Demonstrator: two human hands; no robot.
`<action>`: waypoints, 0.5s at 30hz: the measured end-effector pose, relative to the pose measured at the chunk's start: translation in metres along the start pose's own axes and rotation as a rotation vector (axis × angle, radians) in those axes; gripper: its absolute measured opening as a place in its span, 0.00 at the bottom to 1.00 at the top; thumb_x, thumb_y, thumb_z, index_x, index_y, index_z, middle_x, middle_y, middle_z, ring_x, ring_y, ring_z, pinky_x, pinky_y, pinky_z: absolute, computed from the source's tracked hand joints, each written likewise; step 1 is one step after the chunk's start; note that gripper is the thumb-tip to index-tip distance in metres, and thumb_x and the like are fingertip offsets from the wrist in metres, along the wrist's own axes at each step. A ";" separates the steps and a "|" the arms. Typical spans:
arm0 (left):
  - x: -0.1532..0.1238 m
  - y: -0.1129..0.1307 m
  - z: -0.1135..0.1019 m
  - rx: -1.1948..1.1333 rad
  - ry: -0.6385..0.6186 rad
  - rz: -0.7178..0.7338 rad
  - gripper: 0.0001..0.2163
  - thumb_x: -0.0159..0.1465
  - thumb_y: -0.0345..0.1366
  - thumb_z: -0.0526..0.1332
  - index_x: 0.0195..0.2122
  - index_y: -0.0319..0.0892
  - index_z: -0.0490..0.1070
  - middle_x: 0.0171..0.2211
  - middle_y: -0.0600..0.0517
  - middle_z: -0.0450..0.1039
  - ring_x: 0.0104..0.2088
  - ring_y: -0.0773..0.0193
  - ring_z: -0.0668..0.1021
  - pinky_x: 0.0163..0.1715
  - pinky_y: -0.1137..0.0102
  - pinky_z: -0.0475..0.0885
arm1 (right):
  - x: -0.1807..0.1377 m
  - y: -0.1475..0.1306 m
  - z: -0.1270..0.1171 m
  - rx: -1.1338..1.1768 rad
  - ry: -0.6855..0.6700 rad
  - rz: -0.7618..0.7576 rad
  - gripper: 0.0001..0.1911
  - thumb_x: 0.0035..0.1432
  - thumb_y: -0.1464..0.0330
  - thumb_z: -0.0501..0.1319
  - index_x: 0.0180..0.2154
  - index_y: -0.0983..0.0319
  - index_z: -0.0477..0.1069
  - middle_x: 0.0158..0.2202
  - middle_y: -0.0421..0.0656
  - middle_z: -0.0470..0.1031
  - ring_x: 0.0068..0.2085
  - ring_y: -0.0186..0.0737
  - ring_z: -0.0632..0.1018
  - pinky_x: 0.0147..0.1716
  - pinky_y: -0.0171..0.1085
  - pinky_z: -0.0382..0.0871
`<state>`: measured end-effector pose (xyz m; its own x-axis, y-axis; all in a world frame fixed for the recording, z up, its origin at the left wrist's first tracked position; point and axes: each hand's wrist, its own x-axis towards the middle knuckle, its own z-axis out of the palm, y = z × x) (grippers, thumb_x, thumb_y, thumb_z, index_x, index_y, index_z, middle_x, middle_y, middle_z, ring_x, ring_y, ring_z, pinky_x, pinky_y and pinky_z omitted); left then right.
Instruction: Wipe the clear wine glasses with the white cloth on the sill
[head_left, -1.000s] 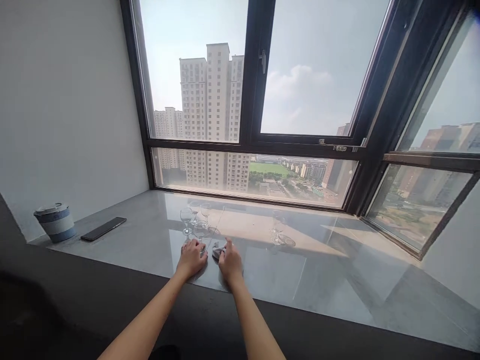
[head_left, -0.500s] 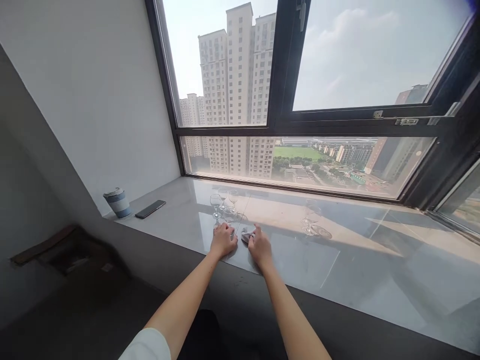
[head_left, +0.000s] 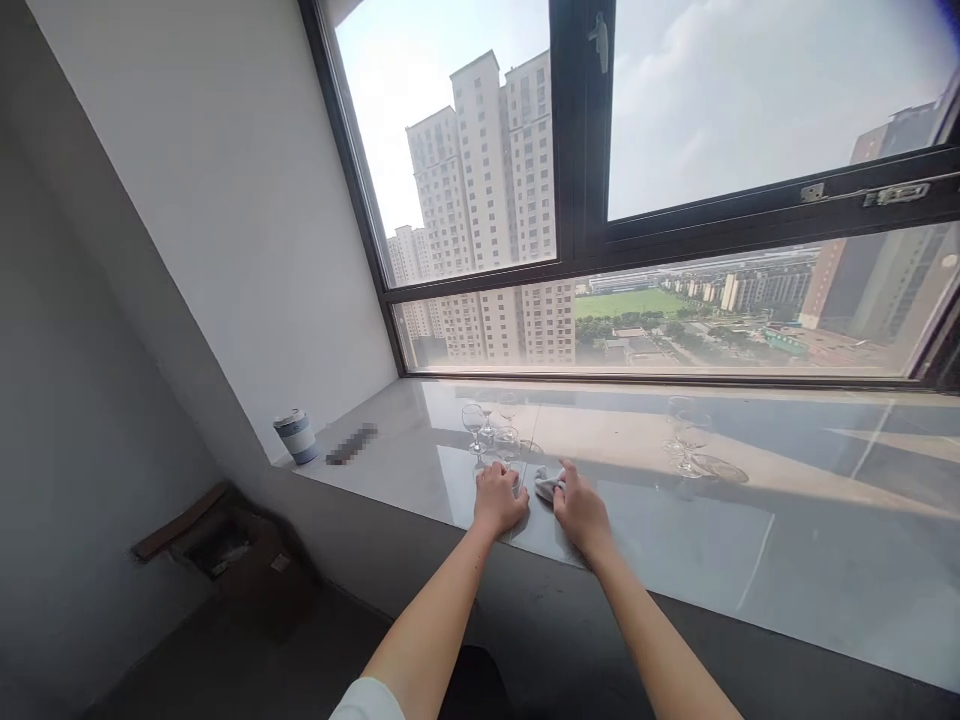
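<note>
My left hand is closed low at the foot of a clear wine glass, whose bowl shows just beyond my fingers. The fingers hide most of its stem and base. In my right hand is a bunched pale grey cloth, pinched between thumb and fingers, with the index finger raised. The cloth is close to the sill surface, right of the glass. Behind my left hand more wine glasses stand upright in a tight group.
Further right on the glossy tiled sill stand more clear glasses. At the left end are a blue-and-white paper cup and a dark flat object, blurred out. A dark-framed window rises behind the sill.
My view has turned and tilted, so the sill and everything on it appear further right and a little lower. Both hands keep nearly the same pose and grip.
</note>
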<state>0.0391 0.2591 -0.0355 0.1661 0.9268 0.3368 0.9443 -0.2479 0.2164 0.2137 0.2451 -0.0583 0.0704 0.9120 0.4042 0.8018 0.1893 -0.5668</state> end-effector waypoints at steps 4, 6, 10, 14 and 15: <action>0.001 0.002 -0.003 0.006 0.020 -0.003 0.14 0.62 0.42 0.58 0.46 0.44 0.76 0.44 0.45 0.68 0.49 0.53 0.69 0.53 0.59 0.61 | -0.001 -0.007 -0.007 -0.016 0.002 -0.006 0.25 0.62 0.73 0.51 0.61 0.64 0.57 0.46 0.50 0.74 0.45 0.44 0.75 0.40 0.36 0.61; 0.000 0.001 -0.002 0.000 0.027 0.004 0.14 0.62 0.42 0.58 0.46 0.45 0.76 0.44 0.45 0.68 0.49 0.53 0.69 0.53 0.60 0.61 | -0.001 -0.007 -0.006 -0.025 0.007 -0.005 0.26 0.62 0.73 0.52 0.61 0.64 0.56 0.46 0.50 0.74 0.45 0.44 0.75 0.40 0.36 0.61; 0.000 -0.002 0.002 0.008 0.047 0.032 0.13 0.62 0.42 0.59 0.44 0.45 0.76 0.44 0.46 0.69 0.48 0.54 0.70 0.51 0.61 0.62 | 0.000 -0.004 0.000 -0.011 0.032 -0.007 0.26 0.62 0.72 0.52 0.61 0.64 0.57 0.45 0.49 0.74 0.43 0.44 0.75 0.40 0.36 0.61; 0.000 -0.002 0.001 0.026 0.079 0.038 0.12 0.62 0.40 0.58 0.43 0.44 0.76 0.43 0.46 0.69 0.47 0.54 0.71 0.49 0.62 0.62 | 0.000 -0.005 -0.001 0.015 0.067 -0.032 0.26 0.62 0.68 0.54 0.61 0.64 0.59 0.44 0.48 0.75 0.44 0.44 0.75 0.42 0.37 0.62; 0.000 -0.002 0.000 0.022 0.079 0.043 0.12 0.62 0.40 0.58 0.44 0.44 0.76 0.43 0.46 0.69 0.47 0.54 0.71 0.49 0.62 0.63 | 0.000 -0.007 -0.002 0.016 0.072 -0.035 0.26 0.62 0.67 0.55 0.61 0.64 0.59 0.44 0.48 0.75 0.44 0.44 0.75 0.43 0.37 0.63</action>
<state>0.0376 0.2595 -0.0356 0.1847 0.8900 0.4169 0.9429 -0.2801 0.1802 0.2095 0.2428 -0.0536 0.0856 0.8761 0.4744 0.7953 0.2267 -0.5623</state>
